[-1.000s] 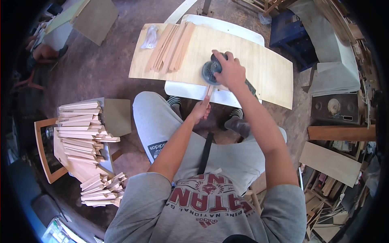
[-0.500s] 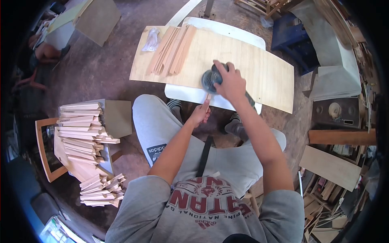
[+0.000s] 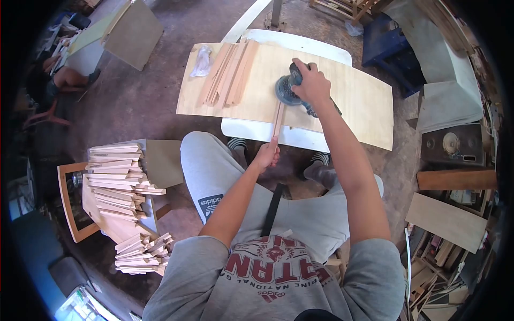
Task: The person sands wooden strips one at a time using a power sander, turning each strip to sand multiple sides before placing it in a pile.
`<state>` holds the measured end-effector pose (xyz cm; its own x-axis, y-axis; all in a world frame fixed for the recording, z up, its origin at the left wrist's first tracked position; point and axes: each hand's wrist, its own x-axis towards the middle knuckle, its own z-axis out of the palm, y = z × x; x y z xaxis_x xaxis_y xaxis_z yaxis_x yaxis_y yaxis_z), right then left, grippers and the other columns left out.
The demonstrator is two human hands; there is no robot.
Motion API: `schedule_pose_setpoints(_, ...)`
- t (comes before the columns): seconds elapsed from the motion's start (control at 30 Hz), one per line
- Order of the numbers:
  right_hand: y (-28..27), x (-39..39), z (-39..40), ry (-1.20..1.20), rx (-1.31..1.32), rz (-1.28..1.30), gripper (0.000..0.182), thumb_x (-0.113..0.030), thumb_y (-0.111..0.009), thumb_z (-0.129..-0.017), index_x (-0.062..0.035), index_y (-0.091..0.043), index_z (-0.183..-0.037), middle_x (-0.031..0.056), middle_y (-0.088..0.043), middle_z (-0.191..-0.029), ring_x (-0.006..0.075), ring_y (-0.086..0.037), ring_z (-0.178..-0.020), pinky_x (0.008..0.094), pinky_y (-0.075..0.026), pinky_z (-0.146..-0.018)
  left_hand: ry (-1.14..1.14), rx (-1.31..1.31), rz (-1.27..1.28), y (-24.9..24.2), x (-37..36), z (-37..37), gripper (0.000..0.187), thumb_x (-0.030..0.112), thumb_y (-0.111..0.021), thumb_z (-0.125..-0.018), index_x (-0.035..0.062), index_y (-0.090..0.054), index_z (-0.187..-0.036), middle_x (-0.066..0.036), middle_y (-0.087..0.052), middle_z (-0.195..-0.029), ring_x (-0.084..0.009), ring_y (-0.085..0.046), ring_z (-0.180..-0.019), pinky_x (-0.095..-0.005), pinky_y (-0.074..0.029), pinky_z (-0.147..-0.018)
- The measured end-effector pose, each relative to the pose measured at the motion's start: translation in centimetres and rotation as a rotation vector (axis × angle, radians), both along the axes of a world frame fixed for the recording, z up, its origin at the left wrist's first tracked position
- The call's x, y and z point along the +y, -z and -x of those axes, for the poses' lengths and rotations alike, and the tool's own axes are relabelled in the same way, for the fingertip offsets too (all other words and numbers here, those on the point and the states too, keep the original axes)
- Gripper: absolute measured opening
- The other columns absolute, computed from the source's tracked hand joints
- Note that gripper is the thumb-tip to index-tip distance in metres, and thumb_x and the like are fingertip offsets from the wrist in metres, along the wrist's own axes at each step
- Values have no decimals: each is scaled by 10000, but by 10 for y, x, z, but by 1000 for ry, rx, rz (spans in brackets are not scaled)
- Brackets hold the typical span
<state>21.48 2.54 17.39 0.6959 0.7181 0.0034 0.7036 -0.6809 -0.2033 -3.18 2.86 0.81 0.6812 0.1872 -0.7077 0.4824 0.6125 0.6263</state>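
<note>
My right hand (image 3: 312,84) is wrapped round the top of a dark blue-green power sander (image 3: 287,91), whose round head rests over the far end of a thin wood strip (image 3: 278,119). The near end of that strip is gripped in my left hand (image 3: 267,155), closed just off the table's front edge. Strip and sander are over a light plywood board (image 3: 353,107), which lies on a white table (image 3: 246,128). Left of the sander, on the same board, several wood strips (image 3: 230,75) lie side by side next to a clear plastic bag (image 3: 202,61).
At my left, stacks of cut wood strips (image 3: 115,179) rest on a board, beside an orange-brown wooden frame (image 3: 67,203). Another person (image 3: 69,77) sits far left. A blue table (image 3: 388,53), a speaker box (image 3: 452,143) and scrap wood (image 3: 444,257) stand on the right.
The sander in my right hand has moved away from me and slightly right. More of the strip now shows between my left hand and the sander. The whole view has shifted slightly.
</note>
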Motion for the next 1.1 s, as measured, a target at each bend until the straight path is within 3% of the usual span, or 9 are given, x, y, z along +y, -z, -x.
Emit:
schedule_pose_setpoints(0.37, -3, -96, 59, -48, 88, -129, 936, -240, -900, -700, -317, -503, -1545, 144, -600, -1387, 374, -649, -1206, 486, -563, -967, -97, 46, -61, -7, 11, 4, 613, 683, -506, -1033, 108, -528, -822, 12, -485, -658, -107, -451, -521, -283, -378, -474)
schedule_pose_setpoints(0.57, 27, -113, 19, 28, 0, 14, 951, -228, -848, -733, -368, -425, -1574, 135, -537, -1492, 397, -611, -1279, 551, -558, -972, -804, -340, -542, -126, 91, 73, 402, 449, -491, -1113, 82, -618, -1009, 7, -518, -686, -91, -478, -551, -252, -410, -527)
schedule_pose_setpoints(0.7, 25, -112, 10, 65, -78, 66, 982, -241, -832, -733, -384, -378, -1593, 129, -537, -1484, 391, -626, -1252, 552, -565, -949, -1337, -142, -751, -148, 159, 217, 293, 349, -498, -1101, 83, -620, -1094, 1, -544, -748, -101, -509, -623, -285, -440, -560)
schedule_pose_setpoints(0.73, 27, -111, 8, 69, -88, 58, 985, -246, -828, -735, -387, -370, -1596, 127, -537, -1483, 389, -631, -1244, 553, -567, -942, -1326, 386, -1221, -107, 182, 267, 306, 337, -516, -1089, 46, -610, -1081, -43, -574, -805, -165, -551, -696, -353, -475, -634)
schedule_pose_setpoints(0.8, 25, -108, 8, 82, -90, 72, 972, -263, -809, -732, -383, -376, -1594, 132, -544, -1473, 398, -649, -1209, 554, -566, -932, -1488, 491, -1117, -152, 172, 338, 300, 255, -504, -1072, 5, -602, -1207, -160, -646, -964, -278, -652, -842, -412, -540, -705)
schedule_pose_setpoints(0.83, 24, -108, 8, 96, -92, 80, 966, -271, -799, -731, -381, -379, -1594, 134, -548, -1468, 403, -659, -1192, 554, -565, -927, -1484, 728, -1505, -91, 198, 400, 359, 239, -523, -1039, -5, -598, -1292, -204, -664, -1086, -337, -677, -940, -446, -553, -781)
schedule_pose_setpoints(0.9, 27, -107, 6, 101, -108, 83, 957, -280, -793, -734, -382, -381, -1592, 128, -556, -1456, 399, -661, -1192, 555, -567, -920, -1548, 525, -1171, -106, 189, 450, 515, 314, -555, -1006, 54, -560, -1450, -209, -615, -1314, -380, -637, -1165, -477, -517, -975)
schedule_pose_setpoints(1.0, 25, -103, 9, 111, -91, 84, 956, -281, -810, -738, -380, -387, -1588, 123, -552, -1462, 397, -658, -1194, 558, -569, -915, -1169, 1248, -995, -100, 190, 490, 638, 407, -577, -982, 145, -498, -1558, -187, -452, -1563, -412, -466, -1397, -556, -369, -1160)
schedule_pose_setpoints(1.1, 26, -103, 9, 96, -54, 86, 954, -280, -836, -749, -377, -387, -1585, 112, -539, -1480, 393, -651, -1206, 561, -575, -912, -1192, 1300, -1010, -99, 202, 478, 688, 453, -607, -959, 223, -473, -1593, -158, -334, -1659, -388, -318, -1513, -609, -275, -1212)
